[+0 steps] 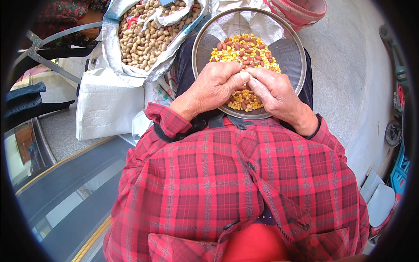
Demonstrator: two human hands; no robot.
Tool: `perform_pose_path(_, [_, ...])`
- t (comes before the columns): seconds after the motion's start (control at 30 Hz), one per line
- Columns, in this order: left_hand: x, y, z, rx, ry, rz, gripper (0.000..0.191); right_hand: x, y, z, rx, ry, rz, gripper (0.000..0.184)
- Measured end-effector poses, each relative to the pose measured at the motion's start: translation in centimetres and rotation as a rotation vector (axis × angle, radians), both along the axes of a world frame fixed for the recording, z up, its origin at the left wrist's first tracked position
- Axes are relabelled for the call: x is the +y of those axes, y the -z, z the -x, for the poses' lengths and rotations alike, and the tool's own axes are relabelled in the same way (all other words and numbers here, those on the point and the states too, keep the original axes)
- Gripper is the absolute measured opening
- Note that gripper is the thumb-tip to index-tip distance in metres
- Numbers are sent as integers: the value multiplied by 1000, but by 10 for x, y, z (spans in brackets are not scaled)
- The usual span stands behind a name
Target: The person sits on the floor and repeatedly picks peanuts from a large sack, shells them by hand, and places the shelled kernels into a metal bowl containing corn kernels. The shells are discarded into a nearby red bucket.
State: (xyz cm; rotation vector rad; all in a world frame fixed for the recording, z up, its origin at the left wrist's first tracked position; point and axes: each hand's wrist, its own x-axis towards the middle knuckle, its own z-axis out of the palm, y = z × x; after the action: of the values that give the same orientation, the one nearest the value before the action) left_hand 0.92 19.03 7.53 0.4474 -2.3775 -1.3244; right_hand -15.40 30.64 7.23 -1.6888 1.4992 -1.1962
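Observation:
A round metal-rimmed mesh sieve (302,59) rests on the lap of the person whose view this is. Yellow corn kernels (234,54) lie in it, mixed with reddish-brown shelled peanuts (252,60). Over its near half, my left hand (217,83) and my right hand (275,86) come together, thumbs and forefingers meeting at the tips. Whatever may be pinched between those fingertips is hidden. Both hands stay above the kernels, palms turned inward.
An open white woven sack (109,49) of unshelled peanuts (144,42) stands at the upper left. Beyond the sieve at upper right is a red bucket (294,14). A folded white woven sack (109,104) hangs left. A person's arm (90,23) shows at far upper left.

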Motion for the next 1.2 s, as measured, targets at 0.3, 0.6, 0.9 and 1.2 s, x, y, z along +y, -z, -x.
perform_pose_path(0.3, [6,6,2,170,23,201,26,0,-5,1,-34,-82,29,13])
perform_pose_path(0.6, [11,1,3,227,-21,257,23,7,-16,-2,-270,-104,-274,15])
perform_pose_path(0.9, [6,11,4,106,2,220,16,-1,3,1,-5,2,-13,13])
perform_pose_path(1.2, [7,12,5,166,5,123,15,1,-6,1,47,16,98,12])
